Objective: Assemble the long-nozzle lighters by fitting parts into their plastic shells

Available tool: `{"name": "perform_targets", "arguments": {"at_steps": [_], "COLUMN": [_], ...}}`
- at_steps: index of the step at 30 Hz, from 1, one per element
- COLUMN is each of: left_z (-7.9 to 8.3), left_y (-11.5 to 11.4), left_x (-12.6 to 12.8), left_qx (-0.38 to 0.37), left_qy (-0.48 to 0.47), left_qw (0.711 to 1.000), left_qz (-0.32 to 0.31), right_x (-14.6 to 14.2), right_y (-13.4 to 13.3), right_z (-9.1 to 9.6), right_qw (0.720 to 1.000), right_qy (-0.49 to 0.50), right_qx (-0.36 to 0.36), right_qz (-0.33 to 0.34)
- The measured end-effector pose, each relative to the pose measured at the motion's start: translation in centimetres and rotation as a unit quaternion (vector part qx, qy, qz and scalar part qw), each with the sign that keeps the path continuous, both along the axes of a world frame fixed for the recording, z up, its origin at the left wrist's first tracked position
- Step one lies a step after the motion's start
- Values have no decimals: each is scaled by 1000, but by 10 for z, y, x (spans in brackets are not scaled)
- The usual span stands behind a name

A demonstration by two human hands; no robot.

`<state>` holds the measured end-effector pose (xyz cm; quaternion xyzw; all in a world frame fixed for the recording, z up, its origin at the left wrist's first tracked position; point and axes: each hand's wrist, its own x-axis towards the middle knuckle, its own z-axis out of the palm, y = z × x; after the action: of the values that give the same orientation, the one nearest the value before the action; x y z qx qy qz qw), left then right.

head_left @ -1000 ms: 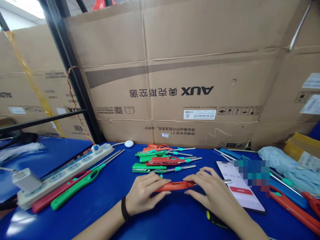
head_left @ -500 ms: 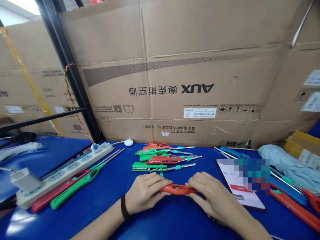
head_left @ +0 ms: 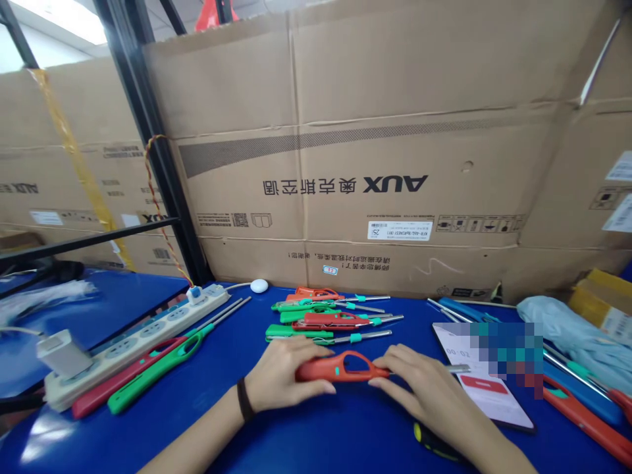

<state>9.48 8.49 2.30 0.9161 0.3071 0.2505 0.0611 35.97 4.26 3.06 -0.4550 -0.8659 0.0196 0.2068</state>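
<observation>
Gripping red lighter [head_left: 340,367] in both hands, just above blue table [head_left: 345,438]; long axis runs left-right across body. Left hand [head_left: 286,373] clasps butt end of handle, fingers wrapped over. Right hand [head_left: 427,388] pinches neck, nearer metal nozzle [head_left: 457,369], which points right, over phone [head_left: 496,411]. Lighter pile [head_left: 316,322] lies ahead, near left hand.
</observation>
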Motion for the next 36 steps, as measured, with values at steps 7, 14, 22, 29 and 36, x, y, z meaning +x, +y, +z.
{"name": "perform_targets", "arguments": {"at_steps": [7, 14, 22, 29, 36], "left_z": [-3, 0, -4, -4, 9], "left_y": [-11, -2, -6, -10, -13], "left_x": [10, -2, 3, 9, 6], "left_qx": [23, -39, -37, -70, -145], "left_qy": [95, 47, 12, 10, 46], "left_qw": [994, 993, 994, 991, 979], "left_qz": [42, 105, 105, 116, 135], "right_x": [11, 24, -7, -17, -27], "right_y": [6, 11, 2, -7, -13], "right_z": [-8, -5, -13, -21, -36], "right_qw": [999, 999, 996, 989, 972], "right_qy": [17, 7, -22, -53, -55], "right_qx": [3, 20, 71, 111, 209], "right_qz": [-29, -35, 49, 83, 89]}}
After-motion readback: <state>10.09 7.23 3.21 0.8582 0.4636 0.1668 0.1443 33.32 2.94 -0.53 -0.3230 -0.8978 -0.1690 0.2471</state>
